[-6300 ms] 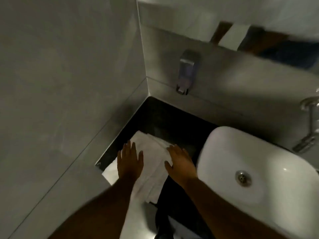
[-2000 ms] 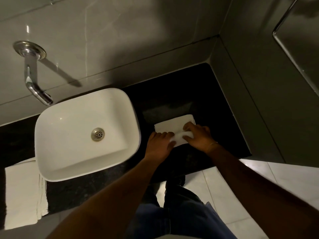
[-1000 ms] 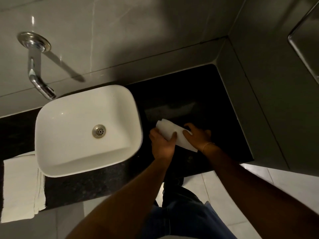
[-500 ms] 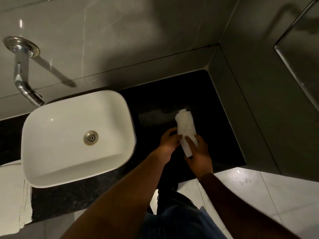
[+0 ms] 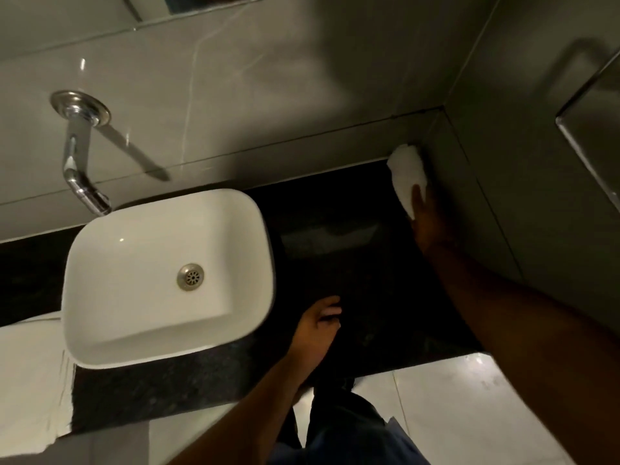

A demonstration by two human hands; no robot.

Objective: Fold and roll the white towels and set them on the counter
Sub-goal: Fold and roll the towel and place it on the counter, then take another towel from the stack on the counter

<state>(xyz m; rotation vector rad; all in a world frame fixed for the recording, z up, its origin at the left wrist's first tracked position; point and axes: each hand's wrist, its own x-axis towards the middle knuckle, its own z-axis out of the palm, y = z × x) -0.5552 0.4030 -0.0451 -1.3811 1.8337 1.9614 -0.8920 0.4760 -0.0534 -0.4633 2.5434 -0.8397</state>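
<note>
A rolled white towel [image 5: 406, 172] lies in the far right corner of the black counter [image 5: 352, 263], against the side wall. My right hand [image 5: 427, 219] is stretched out to it, fingers laid around its near end. My left hand [image 5: 318, 327] hovers over the counter's front middle, loosely curled and holding nothing. A stack of flat white towels [image 5: 30, 384] hangs over the counter's front edge at the far left, beyond the basin.
A white rectangular basin [image 5: 161, 273] sits on the counter left of centre, with a chrome wall spout [image 5: 79, 162] above it. Grey tiled walls close the back and right side. A metal-edged panel [image 5: 590, 129] is on the right wall. Pale floor tiles [image 5: 453, 414] lie below.
The towel was rolled up in both hands in front of me. My right hand has now carried the roll to the far right corner, and my left hand has let go.
</note>
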